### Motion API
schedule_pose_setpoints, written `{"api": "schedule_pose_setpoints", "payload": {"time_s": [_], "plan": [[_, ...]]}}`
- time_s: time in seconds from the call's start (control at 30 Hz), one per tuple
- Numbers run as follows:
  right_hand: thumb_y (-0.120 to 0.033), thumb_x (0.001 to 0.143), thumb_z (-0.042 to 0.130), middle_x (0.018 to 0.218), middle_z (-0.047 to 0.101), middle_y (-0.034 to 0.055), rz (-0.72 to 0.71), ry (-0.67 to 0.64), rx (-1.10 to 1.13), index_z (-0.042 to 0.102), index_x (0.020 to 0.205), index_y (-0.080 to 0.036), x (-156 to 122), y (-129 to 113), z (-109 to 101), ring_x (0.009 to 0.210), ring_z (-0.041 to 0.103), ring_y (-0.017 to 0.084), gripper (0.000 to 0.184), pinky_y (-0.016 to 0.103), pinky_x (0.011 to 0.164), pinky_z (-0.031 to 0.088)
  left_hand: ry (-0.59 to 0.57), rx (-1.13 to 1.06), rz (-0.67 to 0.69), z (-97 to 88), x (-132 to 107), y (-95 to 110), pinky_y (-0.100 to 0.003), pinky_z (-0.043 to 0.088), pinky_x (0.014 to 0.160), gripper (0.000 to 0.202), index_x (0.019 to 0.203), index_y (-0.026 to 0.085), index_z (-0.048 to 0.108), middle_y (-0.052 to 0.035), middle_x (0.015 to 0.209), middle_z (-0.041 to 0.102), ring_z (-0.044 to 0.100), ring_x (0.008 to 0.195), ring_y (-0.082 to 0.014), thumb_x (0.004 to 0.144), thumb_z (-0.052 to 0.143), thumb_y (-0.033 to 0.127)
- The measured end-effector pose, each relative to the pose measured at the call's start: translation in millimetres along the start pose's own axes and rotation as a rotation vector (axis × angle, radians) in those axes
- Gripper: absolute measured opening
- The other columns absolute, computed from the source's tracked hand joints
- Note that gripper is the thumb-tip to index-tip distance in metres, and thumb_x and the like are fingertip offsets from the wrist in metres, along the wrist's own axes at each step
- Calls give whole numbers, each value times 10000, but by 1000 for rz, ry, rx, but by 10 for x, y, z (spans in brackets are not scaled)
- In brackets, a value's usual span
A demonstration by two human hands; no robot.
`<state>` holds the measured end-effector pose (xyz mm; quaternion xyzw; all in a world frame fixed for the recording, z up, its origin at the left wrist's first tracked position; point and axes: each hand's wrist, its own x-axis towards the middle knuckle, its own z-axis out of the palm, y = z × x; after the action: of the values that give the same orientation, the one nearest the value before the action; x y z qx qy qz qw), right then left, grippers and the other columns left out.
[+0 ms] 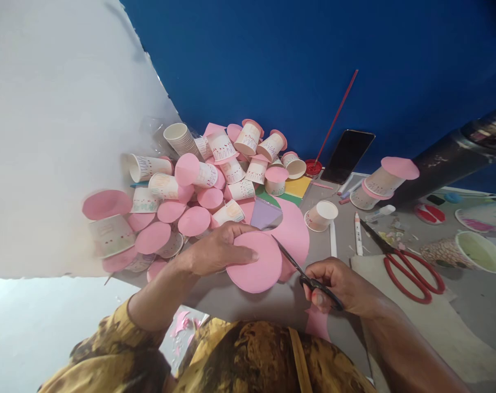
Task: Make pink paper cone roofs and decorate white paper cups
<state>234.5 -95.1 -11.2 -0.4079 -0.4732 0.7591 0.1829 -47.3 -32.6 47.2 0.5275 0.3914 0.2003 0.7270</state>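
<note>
My left hand pinches a round pink paper disc by its left edge, thumb on top. My right hand is closed round the handles of small black scissors, whose blades reach up and left to the disc's right edge. Behind the disc lies a larger pink paper sheet with a curved outline. Both hands hover low over the grey table, close to my body.
A heap of paper cups with pink disc tops fills the left. Big red-handled scissors, markers, a phone, stacked cups, a lone cup and a black cylinder lie right. Blue wall behind.
</note>
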Motion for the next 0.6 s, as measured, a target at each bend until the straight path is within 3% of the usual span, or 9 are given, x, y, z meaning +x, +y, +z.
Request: {"api": "schedule_pose_setpoints", "payload": {"time_s": [0.23,0.6], "plan": [[-596,603,903,549,591,-26,8,-11,45,673,678,-144,-5,-32,22,496,500,88,513,215,485,363,-58,56,-10,1,13,68,-235,483,616,278,957,132,784,-53,845,744,622,729,-162,714,806,266],[-581,665,876,541,580,-31,15,-10,-11,652,652,-146,-10,16,-10,497,476,86,489,213,489,333,-87,149,-9,-2,11,117,-243,487,625,283,965,128,778,-56,846,751,628,732,-171,734,779,290]]}}
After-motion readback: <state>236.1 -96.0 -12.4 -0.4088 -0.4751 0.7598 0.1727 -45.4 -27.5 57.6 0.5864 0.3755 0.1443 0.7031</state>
